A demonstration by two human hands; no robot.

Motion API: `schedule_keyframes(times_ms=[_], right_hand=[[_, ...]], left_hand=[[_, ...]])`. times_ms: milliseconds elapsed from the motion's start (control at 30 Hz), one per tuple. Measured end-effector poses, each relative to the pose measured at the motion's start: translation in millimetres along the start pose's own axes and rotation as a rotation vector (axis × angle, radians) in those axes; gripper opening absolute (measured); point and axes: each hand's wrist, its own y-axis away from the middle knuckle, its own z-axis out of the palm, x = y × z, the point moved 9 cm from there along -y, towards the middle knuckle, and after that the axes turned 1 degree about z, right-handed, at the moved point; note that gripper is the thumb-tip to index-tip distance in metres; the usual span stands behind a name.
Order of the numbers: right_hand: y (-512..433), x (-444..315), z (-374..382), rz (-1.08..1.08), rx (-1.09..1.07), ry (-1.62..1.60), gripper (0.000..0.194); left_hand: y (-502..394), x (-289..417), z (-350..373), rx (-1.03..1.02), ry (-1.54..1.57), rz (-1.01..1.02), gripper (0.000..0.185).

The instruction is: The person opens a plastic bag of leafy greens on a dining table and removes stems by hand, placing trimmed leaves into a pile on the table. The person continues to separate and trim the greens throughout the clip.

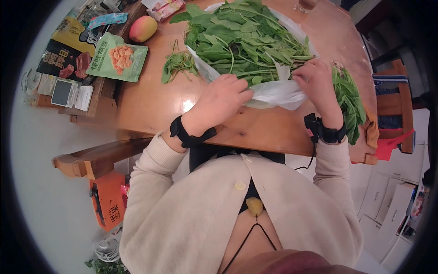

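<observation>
A heap of leafy greens point(232, 30) with thin stems lies in an opened white plastic bag point(279, 94) on the wooden table. My left hand point(222, 97) has its fingers curled over the bag's near edge, left of centre. On the right, the fingers of my right hand point(316, 77) are pinched together at the bag's edge, close to the stems; their tips are partly hidden. A bunch of greens point(349, 99) lies on the table beyond my right wrist. A smaller pile of greens point(179, 65) sits left of the bag.
A mango point(143, 29) and a green snack pouch point(119, 58) are at the left, beside a wooden shelf with packets. A glass point(305, 5) stands at the far side. An orange cloth point(372, 126) hangs near the table's right edge, by a wooden chair point(390, 106).
</observation>
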Motion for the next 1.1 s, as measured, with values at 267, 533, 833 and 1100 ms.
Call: schedule_keyframes(times_ms=[267,533,833,1100], right_hand=[[17.6,-3.6,8.4,-0.034,-0.179,-0.019,0.01],[34.5,4.4,6.2,-0.046,-0.119,-0.105,0.009],[30.3,25.6,0.4,0.141,-0.013,-0.187,0.011],[-7.9,35.0,-16.3,0.088,0.22,0.163,0.021]], left_hand=[[11.9,10.5,9.4,-0.073,0.032,0.024,0.039],[-45.3,9.2,-10.6,-0.028,0.04,0.081,0.037],[-96.2,24.2,41.4,0.001,-0.151,0.298,0.02],[-54.0,12.4,41.1,-0.343,-0.135,0.117,0.013]])
